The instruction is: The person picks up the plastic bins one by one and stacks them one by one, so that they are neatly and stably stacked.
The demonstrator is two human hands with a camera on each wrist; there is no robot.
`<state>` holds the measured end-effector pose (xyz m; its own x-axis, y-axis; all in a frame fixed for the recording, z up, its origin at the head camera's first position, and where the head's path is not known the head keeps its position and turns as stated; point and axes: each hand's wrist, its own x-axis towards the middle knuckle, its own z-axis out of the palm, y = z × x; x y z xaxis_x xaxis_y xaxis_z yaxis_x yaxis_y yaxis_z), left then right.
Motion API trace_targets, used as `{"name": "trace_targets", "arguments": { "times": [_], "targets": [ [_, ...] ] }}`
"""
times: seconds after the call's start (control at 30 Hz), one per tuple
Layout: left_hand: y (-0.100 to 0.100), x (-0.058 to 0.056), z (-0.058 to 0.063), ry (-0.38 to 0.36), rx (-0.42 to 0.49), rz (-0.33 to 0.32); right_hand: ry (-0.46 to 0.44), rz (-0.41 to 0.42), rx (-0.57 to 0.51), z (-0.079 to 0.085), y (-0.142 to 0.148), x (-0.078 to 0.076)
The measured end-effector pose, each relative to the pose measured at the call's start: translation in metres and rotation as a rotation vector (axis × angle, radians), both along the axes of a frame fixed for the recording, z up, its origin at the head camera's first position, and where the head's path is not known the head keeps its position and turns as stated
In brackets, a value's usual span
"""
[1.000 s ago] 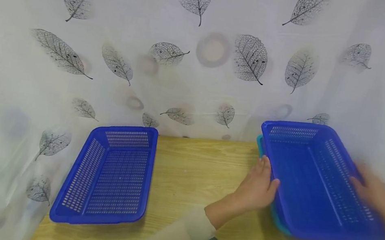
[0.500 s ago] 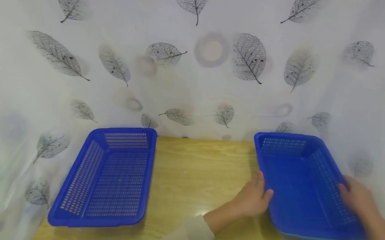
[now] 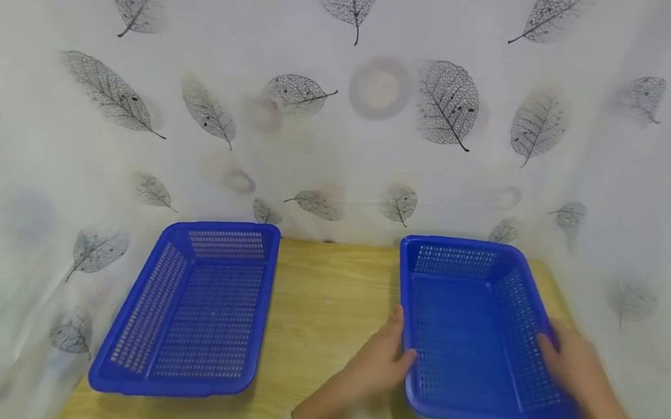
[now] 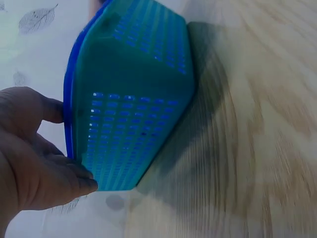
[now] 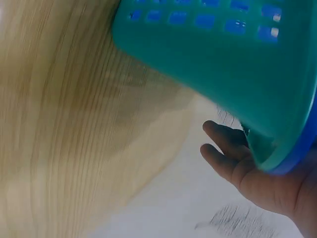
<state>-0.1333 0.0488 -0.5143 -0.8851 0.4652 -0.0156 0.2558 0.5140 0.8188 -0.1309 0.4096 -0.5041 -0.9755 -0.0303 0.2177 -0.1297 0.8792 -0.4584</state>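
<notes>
On the right, a blue plastic basket (image 3: 455,262) with slotted walls sits nested inside a teal basket (image 4: 133,74) of similar shape. The teal one shows mostly from below, in both wrist views. My left hand (image 3: 379,360) holds the pair at the left rim, its thumb over the edge and its fingers (image 4: 74,181) along the outside. At the right rim my right hand (image 3: 577,369) grips with the thumb over the inner side. Its fingers (image 5: 223,139) reach under the teal rim. The nested pair is close over the wooden table.
Another blue basket (image 3: 207,320) stands on the left of the wooden table (image 3: 323,294). A pale plastic sheet (image 3: 367,164) printed with grey leaves hangs behind the table and down both sides.
Both hands have brought the nested baskets left and down, from the right edge over the table. The blue basket now sits lower and straighter in the teal one. The left-side basket stays put.
</notes>
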Motion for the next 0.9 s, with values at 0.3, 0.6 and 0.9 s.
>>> {"name": "trace_targets", "arguments": {
  "times": [0.3,0.6,0.9],
  "targets": [
    [-0.07,0.001,0.002,-0.017,-0.015,0.096,-0.039,-0.002,-0.086,-0.001,-0.077,-0.002],
    [-0.118,0.007,-0.005,0.0,0.005,0.233,-0.031,-0.037,-0.161,-0.003,-0.139,-0.006],
    [-0.147,0.016,0.0,-0.017,0.026,0.335,-0.064,-0.023,-0.228,-0.005,-0.178,-0.013]
  ]
}}
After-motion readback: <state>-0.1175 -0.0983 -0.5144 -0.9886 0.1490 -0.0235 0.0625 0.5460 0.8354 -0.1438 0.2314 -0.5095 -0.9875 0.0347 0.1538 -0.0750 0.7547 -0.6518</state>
